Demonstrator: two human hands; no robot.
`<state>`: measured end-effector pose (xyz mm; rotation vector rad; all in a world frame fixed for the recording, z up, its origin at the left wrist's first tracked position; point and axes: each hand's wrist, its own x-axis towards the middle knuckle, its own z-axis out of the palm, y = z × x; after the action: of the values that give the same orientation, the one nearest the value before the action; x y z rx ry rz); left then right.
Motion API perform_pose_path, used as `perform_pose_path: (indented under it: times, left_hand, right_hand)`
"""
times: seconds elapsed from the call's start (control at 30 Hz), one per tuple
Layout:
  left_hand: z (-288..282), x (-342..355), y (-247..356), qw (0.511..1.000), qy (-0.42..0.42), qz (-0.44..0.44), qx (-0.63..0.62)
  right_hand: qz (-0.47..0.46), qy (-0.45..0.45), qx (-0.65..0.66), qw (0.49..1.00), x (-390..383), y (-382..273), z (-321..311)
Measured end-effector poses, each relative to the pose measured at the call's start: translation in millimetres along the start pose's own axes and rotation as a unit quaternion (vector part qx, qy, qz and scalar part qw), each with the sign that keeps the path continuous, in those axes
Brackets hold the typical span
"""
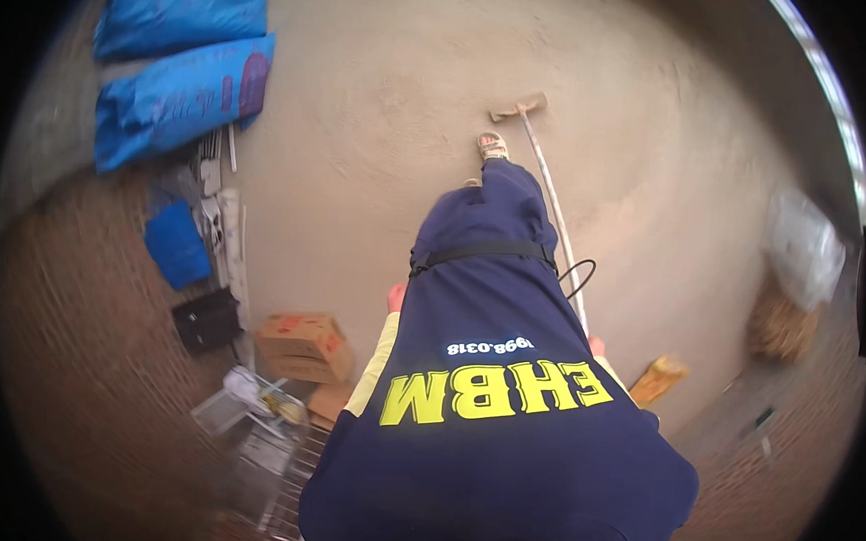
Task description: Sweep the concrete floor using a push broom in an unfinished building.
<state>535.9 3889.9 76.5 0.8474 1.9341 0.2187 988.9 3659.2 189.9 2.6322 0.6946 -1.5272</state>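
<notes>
My right hand (595, 345), mostly hidden by my dark navy top (502, 473), is on a long pale pole (555, 198) beside my right leg. The pole ends in a flat crosswise head (504, 112) on the dusty concrete floor (360, 173), just ahead of my sandalled foot (492, 147). My left hand (394, 298) hangs at my left side, partly behind my body; its fingers are too hidden to make out. A black cable loops beside the pole.
Blue bags (177, 99), a blue sheet (178, 243), white lengths, a black case (205, 322), cardboard boxes (302, 342) and a wire rack (278, 480) line the left. At right lie a clear plastic bundle (801, 245), brown straw-like material (779, 326) and a yellowish object (660, 379).
</notes>
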Motion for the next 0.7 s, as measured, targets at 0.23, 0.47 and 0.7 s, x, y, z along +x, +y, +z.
perform_pose_path:
  times: [0.23, 0.47, 0.7]
  left_hand:
    - [-59, -11, 181, 0.991, -0.040, -0.114, -0.055]
    - [-97, 11, 194, 0.985, -0.156, 0.057, -0.039]
    - [-205, 73, 142, 0.983, -0.170, 0.063, 0.026]
  right_hand:
    - [0.131, 0.015, 0.119, 0.984, -55, -55, 63]
    - [0.024, 0.051, 0.227, 0.972, -11, -141, 202]
    - [0.200, 0.071, 0.386, 0.898, -28, -147, 211]
